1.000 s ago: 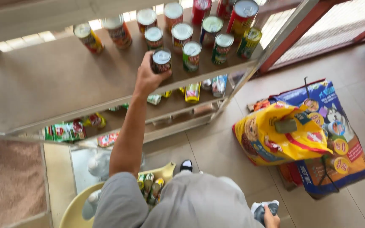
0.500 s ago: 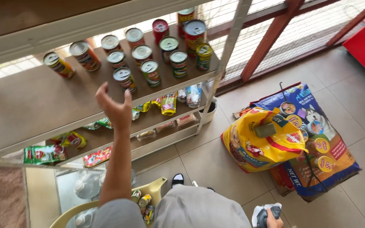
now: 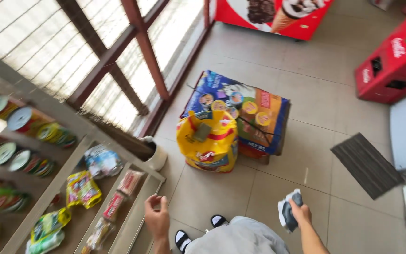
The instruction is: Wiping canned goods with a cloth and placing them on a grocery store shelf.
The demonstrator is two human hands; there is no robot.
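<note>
Right hand (image 3: 300, 212) grip: crumpled cloth (image 3: 286, 211); left hand (image 3: 156, 217) empty.

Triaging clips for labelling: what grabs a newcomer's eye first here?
The bright yellow bag standing mid-floor against a blue printed sack stands out first. At the bottom, the right hand has its grip around a crumpled cloth, while the left hand hangs empty beside the shelf of cans and packets.

We have a single head view, looking steeply down from standing height: shelf (image 3: 38, 188) at eight o'clock, tiled floor (image 3: 325, 113) toward one, our hands close at six.
</note>
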